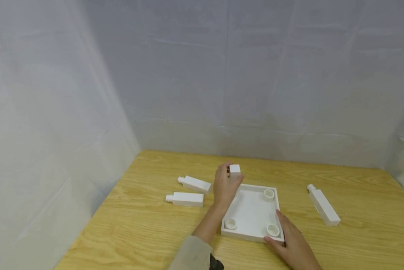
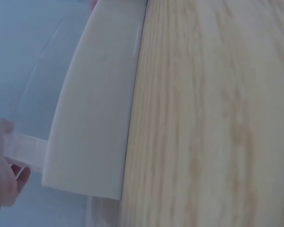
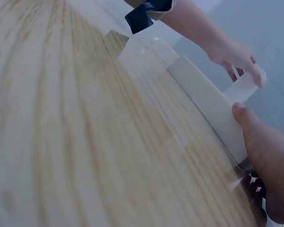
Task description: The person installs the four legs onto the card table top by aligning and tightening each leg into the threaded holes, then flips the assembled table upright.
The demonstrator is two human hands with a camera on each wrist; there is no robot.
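plain white tray, unmarked legs

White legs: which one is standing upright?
The leg gripped by the left hand at the tray's far-left corner; the other three lie flat on the table.

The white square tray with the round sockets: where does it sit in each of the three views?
Head view: the tray lies low and centre on the wooden table, the left hand at its far-left corner, the right hand at its near-right corner.
Left wrist view: the tray's side wall runs down left of centre.
Right wrist view: its wall crosses the upper right.
Shared landmark: the upright white leg that the left hand grips.
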